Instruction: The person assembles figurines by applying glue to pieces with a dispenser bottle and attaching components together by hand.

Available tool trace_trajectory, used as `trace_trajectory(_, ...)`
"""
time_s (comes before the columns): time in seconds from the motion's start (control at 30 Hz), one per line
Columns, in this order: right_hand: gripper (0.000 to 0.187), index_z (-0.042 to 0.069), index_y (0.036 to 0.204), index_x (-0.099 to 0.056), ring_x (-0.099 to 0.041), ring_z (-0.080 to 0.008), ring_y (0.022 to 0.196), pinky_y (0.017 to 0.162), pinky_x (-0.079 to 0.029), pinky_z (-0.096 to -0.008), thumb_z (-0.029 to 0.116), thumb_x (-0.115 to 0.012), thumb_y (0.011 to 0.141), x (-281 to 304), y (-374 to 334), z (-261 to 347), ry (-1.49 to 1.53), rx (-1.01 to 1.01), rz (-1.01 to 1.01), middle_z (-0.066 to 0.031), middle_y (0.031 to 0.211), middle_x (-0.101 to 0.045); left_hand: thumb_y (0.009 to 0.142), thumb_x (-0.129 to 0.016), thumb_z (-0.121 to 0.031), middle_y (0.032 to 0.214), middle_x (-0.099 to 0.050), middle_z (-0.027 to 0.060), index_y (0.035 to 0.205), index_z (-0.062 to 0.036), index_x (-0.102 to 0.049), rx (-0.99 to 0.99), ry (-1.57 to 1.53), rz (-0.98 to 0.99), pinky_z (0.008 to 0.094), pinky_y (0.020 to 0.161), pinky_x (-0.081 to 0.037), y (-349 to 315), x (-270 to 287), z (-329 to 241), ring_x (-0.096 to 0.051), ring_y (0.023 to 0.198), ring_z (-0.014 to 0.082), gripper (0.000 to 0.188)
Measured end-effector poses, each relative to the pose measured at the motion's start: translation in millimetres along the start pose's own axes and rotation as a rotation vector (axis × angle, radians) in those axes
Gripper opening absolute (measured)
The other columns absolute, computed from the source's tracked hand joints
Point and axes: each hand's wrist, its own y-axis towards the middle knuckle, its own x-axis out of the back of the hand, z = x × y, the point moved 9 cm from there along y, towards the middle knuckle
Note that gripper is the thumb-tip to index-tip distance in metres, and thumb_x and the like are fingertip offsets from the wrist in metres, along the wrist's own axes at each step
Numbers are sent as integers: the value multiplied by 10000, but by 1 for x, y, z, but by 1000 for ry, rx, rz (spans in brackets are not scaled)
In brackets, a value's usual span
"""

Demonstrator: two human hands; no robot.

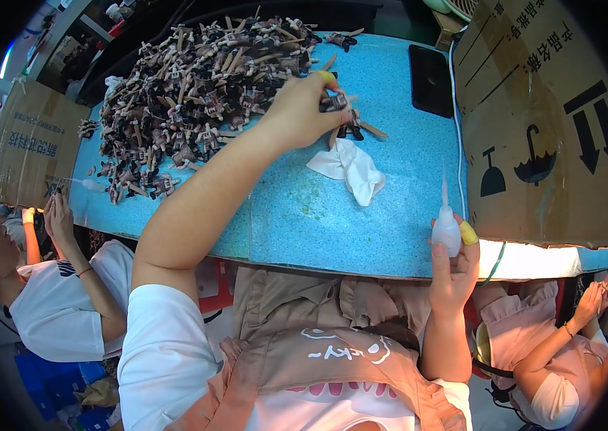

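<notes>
My left hand [297, 111] is stretched to the far middle of the blue table, with a yellow finger cover on one finger. Its fingers are closed on a small figurine [333, 103], partly hidden by them. Just below, another dark-and-tan figurine [356, 131] lies on the table. A crumpled white tissue [351, 171] is nearer to me. At the table's front edge, my right hand [453, 276] grips a small white squeeze bottle [446, 234] upright, its long thin nozzle pointing up. To the left of my left hand spreads a big heap of figurines [196, 93].
A black phone [431, 81] lies at the far right beside a white cable [456, 122]. A tall cardboard box [498, 208] borders the right side; another cardboard box [38, 154] stands left. A second bottle [93, 184] lies near the heap. Co-workers sit at left [67, 302] and right [534, 337].
</notes>
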Motion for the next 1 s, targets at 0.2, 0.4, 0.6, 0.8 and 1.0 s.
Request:
trace_trajectory(0.2,430,-40,1201,-405,-535,-148,756,665,-431,-237,214,-529,877,24,-9,9,479,-56,-157,-139,1017,-540,824,-638,-218,825,-557,17,1136,-21,-501,105,-1031,-12,211,662,-432,-54,3,-36,-532,753,104,394)
trace_trajectory(0.4,468,51,1197,-402,-390,-133,595,578,-317,-287,326,-540,844,23,-28,67,446,176,-252,-29,782,-422,879,-540,-150,884,-541,45,1143,-21,-463,169,-1592,116,237,543,-423,-117,-44,-88,-515,669,107,303)
trace_trajectory(0.6,249,93,983,-455,-303,-137,565,582,-224,-322,183,-562,777,13,-61,107,166,654,-193,17,603,-347,756,-629,46,1012,-448,74,1085,-13,-506,-210,-1164,-134,244,816,-399,-123,-34,-111,-491,915,130,355)
trace_trajectory(0.8,159,106,925,-459,-261,-131,518,569,-214,-320,182,-532,807,4,-62,118,29,669,-191,18,580,-312,745,-632,60,995,-443,75,1051,-7,-518,-217,-1177,-110,247,784,-420,-125,-33,-110,-510,883,130,333)
trace_trajectory(1.0,114,112,885,-466,-254,-131,524,555,-208,-314,195,-524,832,3,-64,120,-11,694,-202,21,590,-306,734,-641,64,1002,-436,76,1051,-2,-514,-220,-1149,-141,233,772,-424,-127,-32,-110,-519,877,128,348)
